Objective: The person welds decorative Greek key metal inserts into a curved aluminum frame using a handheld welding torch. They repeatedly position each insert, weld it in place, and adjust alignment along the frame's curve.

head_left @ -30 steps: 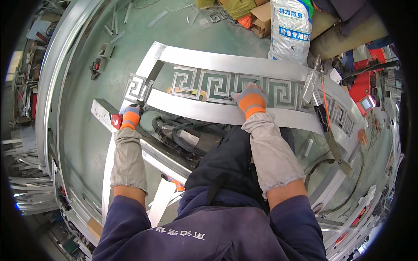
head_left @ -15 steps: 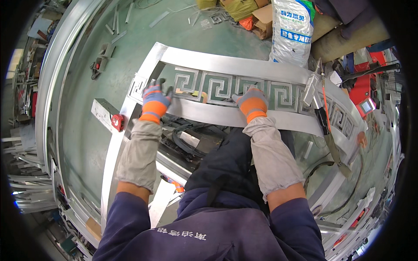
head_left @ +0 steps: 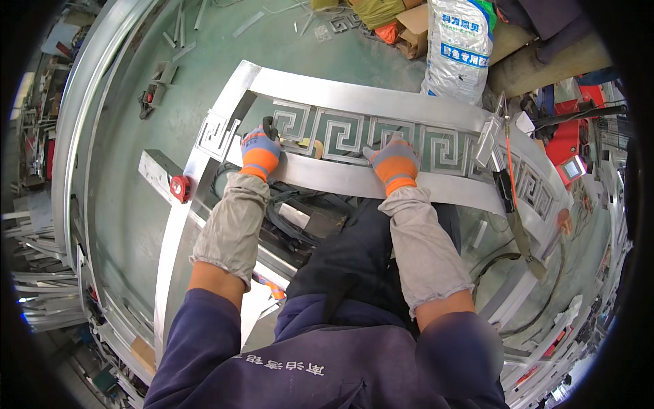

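Note:
A silver metal frame [head_left: 327, 174] spans the space in front of me, with a strip of square-spiral fretwork [head_left: 338, 138] set between its two long rails. My left hand [head_left: 259, 151], in a grey and orange glove, is closed at the left end of the fretwork, over the near rail. My right hand [head_left: 394, 163], gloved alike, grips the near edge of the strip further right, thumb pointing left. Its fingertips are partly hidden. Another fretwork piece [head_left: 216, 136] sits in the frame's left side.
A red tape measure [head_left: 180, 189] rests by a metal bar on the left. A gun-like tool with an orange hose [head_left: 504, 170] lies across the frame's right end. Behind stands a white sack [head_left: 458, 54]. Black cables and metal pieces [head_left: 317, 221] lie below the near rail.
My left hand has moved right and its fingers have curled in at the fretwork's left end. My right hand stays in nearly the same place.

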Available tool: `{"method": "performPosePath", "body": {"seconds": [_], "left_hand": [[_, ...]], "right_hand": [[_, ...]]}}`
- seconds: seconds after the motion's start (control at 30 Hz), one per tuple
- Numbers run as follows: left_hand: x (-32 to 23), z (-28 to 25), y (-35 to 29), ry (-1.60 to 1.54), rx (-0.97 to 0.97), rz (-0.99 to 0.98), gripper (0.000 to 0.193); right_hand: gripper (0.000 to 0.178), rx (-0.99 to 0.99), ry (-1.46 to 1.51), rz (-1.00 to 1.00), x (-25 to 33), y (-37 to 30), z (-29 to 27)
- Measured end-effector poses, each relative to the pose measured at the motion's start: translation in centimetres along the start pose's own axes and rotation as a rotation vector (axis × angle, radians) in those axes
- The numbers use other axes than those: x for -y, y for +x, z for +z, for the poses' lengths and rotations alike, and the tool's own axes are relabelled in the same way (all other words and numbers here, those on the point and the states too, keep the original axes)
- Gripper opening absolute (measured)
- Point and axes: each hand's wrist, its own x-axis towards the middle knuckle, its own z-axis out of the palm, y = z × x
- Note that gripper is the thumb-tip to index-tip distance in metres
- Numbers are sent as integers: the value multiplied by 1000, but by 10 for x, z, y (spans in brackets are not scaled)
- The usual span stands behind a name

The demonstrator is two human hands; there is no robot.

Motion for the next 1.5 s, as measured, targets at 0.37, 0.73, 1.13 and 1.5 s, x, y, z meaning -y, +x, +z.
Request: {"method": "performPosePath", "body": {"seconds": [0.37, 0.73, 1.13, 1.5], "left_hand": [[-9, -8, 5, 177, 208, -78, 52], [-2, 6, 5, 184, 117, 8, 38], [-2, 9, 11, 298, 198, -67, 42], [1, 8, 12, 277, 194, -47, 40]], "right_hand": [[80, 119, -29, -1, -3, 10, 3], [69, 165, 55, -17, -10, 18, 0], [63, 198, 20, -41, -8, 17, 0], [64, 121, -22, -63, -5, 14, 6]]}}
